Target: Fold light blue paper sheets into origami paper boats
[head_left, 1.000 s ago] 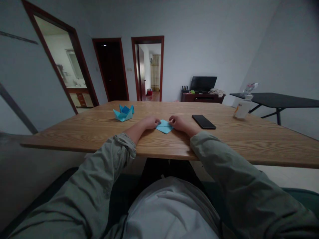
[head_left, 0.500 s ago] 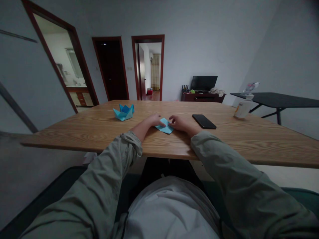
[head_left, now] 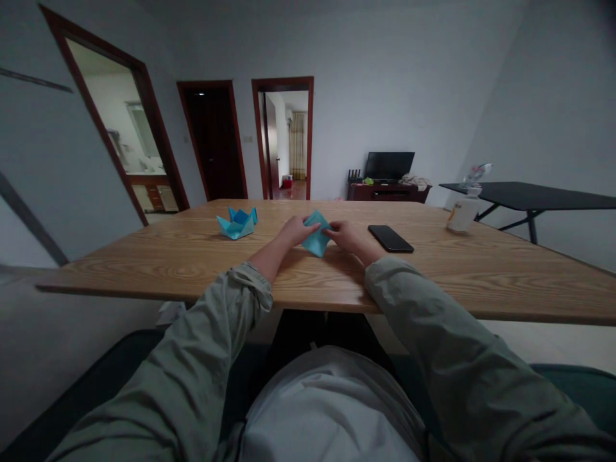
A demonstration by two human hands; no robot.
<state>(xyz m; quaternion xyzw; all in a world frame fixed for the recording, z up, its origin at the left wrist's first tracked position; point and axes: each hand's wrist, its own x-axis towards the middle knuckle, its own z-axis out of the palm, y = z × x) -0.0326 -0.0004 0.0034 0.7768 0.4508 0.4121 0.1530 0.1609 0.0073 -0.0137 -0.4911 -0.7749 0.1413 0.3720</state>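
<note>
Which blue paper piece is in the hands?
The folded sheet between the left hand and right hand. The other, an origami boat, sits untouched on the table, off to the left.

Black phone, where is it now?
In the head view, the phone lies flat on the wooden table, just right of the right hand holding the blue paper.

Head-worn view faces forward and down at folded paper [head_left: 316, 235].
</note>
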